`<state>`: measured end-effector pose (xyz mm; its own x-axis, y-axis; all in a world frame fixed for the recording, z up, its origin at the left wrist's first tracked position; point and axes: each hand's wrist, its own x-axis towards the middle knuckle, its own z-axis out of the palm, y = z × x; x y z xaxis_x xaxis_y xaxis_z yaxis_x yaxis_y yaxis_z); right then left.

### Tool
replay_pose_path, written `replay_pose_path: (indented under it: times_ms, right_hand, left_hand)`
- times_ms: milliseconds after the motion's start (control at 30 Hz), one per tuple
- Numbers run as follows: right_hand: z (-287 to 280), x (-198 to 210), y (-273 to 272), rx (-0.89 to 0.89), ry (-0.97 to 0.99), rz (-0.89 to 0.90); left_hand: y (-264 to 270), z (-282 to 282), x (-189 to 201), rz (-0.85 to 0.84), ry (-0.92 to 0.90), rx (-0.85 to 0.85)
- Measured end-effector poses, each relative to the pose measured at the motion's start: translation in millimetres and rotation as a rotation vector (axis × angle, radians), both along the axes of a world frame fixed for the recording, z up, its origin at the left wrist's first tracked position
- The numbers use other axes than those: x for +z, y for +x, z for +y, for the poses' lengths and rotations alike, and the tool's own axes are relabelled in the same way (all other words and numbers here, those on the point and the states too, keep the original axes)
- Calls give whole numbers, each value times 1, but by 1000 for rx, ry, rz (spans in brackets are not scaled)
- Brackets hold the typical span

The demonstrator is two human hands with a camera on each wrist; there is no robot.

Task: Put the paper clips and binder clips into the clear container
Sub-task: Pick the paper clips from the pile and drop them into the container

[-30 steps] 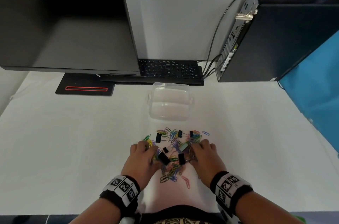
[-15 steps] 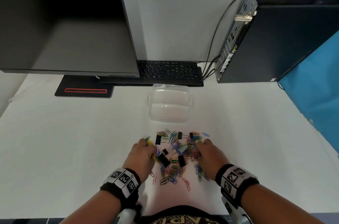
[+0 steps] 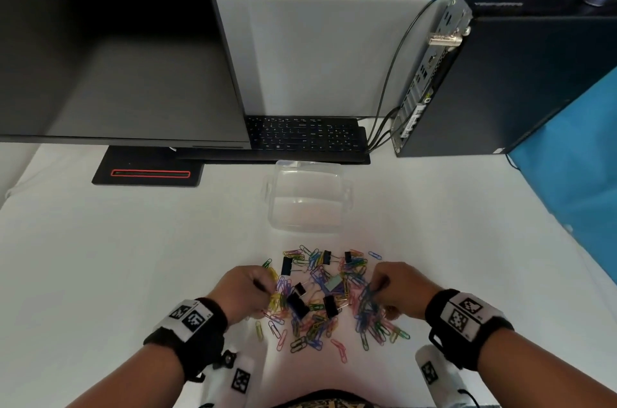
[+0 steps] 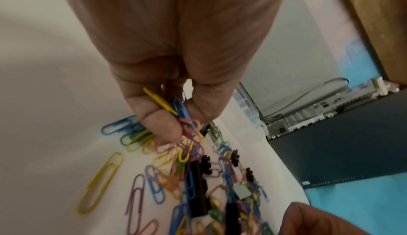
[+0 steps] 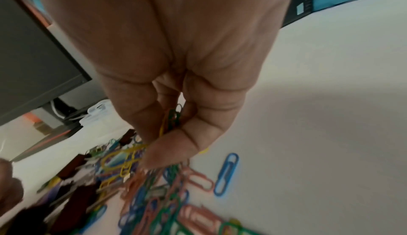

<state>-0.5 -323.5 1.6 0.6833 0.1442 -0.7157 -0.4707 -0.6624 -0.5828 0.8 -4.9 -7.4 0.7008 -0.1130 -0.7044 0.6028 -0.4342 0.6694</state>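
Note:
A heap of coloured paper clips (image 3: 320, 300) mixed with several black binder clips (image 3: 298, 305) lies on the white table in front of me. My left hand (image 3: 248, 292) sits at the heap's left side, fingers curled round a bunch of paper clips (image 4: 184, 116). My right hand (image 3: 399, 289) is at the heap's right side and likewise grips a bunch of paper clips (image 5: 172, 116), with more trailing below it. The clear container (image 3: 307, 198) stands open just beyond the heap, with nothing seen inside.
A black monitor (image 3: 110, 50) on its stand (image 3: 147, 172) is at the back left, a black keyboard (image 3: 305, 137) behind the container, and a black computer case (image 3: 504, 73) with cables at the back right. Loose clips (image 3: 340, 349) lie near the table's front edge.
Both hands have closed on clips and moved slightly apart and up from the heap; some clips have been dragged toward the near right.

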Motion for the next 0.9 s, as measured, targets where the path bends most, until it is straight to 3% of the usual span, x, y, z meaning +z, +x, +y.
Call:
replay_pose_path:
  times_ms: [233,467,667,767,900]
  right_hand:
    - [-3,23,26,-170,153,63]
    - [33,51,92,-184,229,-66]
    - [70,49,141,-91,105,-151]
    - [80,43,149,-54,34,-181]
    - [73,42,148,-48,73,-181]
  left_hand:
    - [24,4,28,117,-154,-17]
    - [87,-20,59,76,-244,81]
    - [143,-49,61,11,-104,103]
    - [154,-65,58,-12,2,83]
    - [153,-69,63,-53,-5,85]
